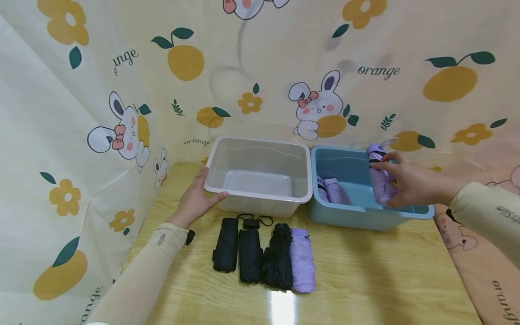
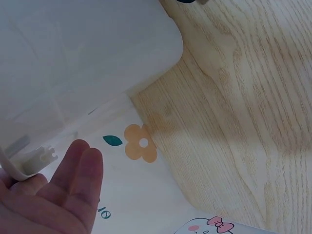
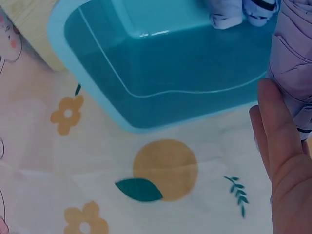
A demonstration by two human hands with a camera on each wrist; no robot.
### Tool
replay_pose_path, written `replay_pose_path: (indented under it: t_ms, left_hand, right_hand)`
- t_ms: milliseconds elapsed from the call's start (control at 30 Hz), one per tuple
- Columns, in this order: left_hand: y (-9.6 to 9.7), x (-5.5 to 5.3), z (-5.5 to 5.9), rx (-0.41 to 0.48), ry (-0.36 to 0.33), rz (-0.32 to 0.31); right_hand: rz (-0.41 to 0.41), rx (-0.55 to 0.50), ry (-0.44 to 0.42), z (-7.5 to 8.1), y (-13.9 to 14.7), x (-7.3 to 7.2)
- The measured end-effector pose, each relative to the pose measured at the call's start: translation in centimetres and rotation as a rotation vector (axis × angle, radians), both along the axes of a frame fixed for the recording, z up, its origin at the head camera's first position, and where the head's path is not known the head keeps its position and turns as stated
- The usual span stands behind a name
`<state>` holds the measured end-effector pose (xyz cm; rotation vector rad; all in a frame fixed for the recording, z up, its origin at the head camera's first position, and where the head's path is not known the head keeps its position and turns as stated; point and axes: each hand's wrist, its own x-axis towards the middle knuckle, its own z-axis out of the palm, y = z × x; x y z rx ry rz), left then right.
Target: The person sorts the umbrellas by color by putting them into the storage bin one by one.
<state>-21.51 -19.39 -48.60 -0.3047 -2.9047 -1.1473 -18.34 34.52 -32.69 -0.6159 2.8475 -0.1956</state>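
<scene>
Purple umbrella (image 1: 380, 184), folded, is in your right grip (image 1: 418, 178), pinched between thumb and fingers at the right part of the blue bin (image 1: 345, 218). Its long axis stands steep, strap loop (image 1: 388, 142) up and away from you, lower end showing within the bin's opening; you cannot tell whether it touches the bottom. 2 other umbrellas (image 1: 336, 191) lie at that bin's left end, apart from the held 1 and to its left. Your left grip (image 1: 195, 198), fingers spread at the white bin's (image 1: 260, 205) left rim, is well apart; your right is nearer.
</scene>
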Motion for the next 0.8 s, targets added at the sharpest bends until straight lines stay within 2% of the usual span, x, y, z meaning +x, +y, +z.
replay_pose_path:
  t_ms: [233,400,800]
  left_hand:
    - [0.3,-0.3,0.2,-0.004,0.005,0.009]
    - [0.2,-0.4,0.2,-0.006,-0.002,0.015]
    - [0.0,0.0,-0.3,0.005,0.009,0.016]
  right_hand:
    - [-0.052,-0.012,-0.061,-1.4,0.8,-2.6]
    - [-0.07,-0.022,-0.126,-2.6,0.7,-3.4]
    - [-0.077,-0.014,-0.189,-6.1,0.1,-4.7]
